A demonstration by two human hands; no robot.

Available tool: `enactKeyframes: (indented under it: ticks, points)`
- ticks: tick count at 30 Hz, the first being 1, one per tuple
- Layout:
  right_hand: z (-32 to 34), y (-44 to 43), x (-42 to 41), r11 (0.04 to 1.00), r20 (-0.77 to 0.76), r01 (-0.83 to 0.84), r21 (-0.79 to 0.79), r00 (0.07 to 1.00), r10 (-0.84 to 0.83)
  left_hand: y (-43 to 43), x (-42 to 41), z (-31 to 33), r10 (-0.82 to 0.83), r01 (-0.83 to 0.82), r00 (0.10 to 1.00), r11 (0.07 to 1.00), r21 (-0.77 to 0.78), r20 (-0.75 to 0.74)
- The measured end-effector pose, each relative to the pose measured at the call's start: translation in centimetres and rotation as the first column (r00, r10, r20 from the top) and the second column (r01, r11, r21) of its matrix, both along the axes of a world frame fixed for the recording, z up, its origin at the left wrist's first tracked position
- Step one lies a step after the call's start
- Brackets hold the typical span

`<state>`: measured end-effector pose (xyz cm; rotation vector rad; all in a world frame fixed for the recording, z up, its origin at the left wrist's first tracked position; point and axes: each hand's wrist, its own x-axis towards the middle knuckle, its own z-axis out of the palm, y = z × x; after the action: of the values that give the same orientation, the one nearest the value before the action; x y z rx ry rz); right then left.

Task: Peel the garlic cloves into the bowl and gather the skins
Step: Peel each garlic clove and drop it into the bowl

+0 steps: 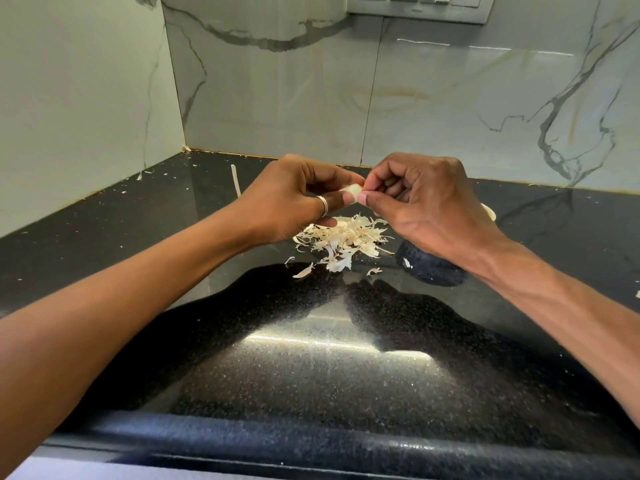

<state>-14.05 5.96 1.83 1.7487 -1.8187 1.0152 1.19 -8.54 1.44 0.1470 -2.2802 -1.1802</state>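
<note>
Grip: left hand pinched the garlic clove between thumb and fingertips. Right hand pinched the clove's other end with thumb and forefinger, other fingers curled in.
Why held so: probably left steadied the clove while right picked at the skin. How much skin was on it could not be told.
Clove position: in the air between both hands, above the skin pile, not touching the counter.
Skins: loose pile right under the hands, so peelings likely dropped straight down. A few strays lay near its front edge, specks further out.
Bowl: not clear. Dark rounded object sat under the right wrist, beside the pile, with a skin flake on it. Pale curved edge showed behind the right hand. Which of these was the bowl could not be told.
Ring: on a left finger.
Stage: peeling judged midway, gathering not yet done.
Risk: light skins scatter easily.
</note>
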Motion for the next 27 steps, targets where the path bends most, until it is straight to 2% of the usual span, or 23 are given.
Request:
enactKeyframes:
  ticks: [11, 14, 19, 22, 27]
  points:
    - [-0.12, 0.05, 0.29, 0.999, -0.007, 0.047, 0.021, 0.999, -0.047, 0.31, -0.21, -0.35, 0.087, -0.099, 0.994, 0.968, -0.23, -0.059]
    - [-0.24, 0.07, 0.4, 0.999, -0.022, 0.048, 0.021, 0.999, -0.048, 0.35, -0.27, -0.42, 0.087, -0.1, 0.994, 0.969, -0.226, -0.067]
    - [-0.12, 0.02, 0.47, 0.999, 0.021, 0.035, -0.003, 0.999, -0.035, 0.16, -0.35, -0.36, 0.086, -0.092, 0.995, 0.989, -0.111, -0.058]
    - [-0.07, 0.0, 0.44, 1.0, 0.058, 0.025, -0.014, 0.998, -0.024, 0.17, -0.32, -0.29, 0.102, -0.109, 0.993, 0.986, -0.127, -0.057]
    - [-0.26, -0.09, 0.41, 0.999, 0.023, 0.035, -0.016, 0.999, -0.035, 0.5, -0.2, -0.27, 0.127, -0.134, 0.991, 0.974, -0.18, -0.053]
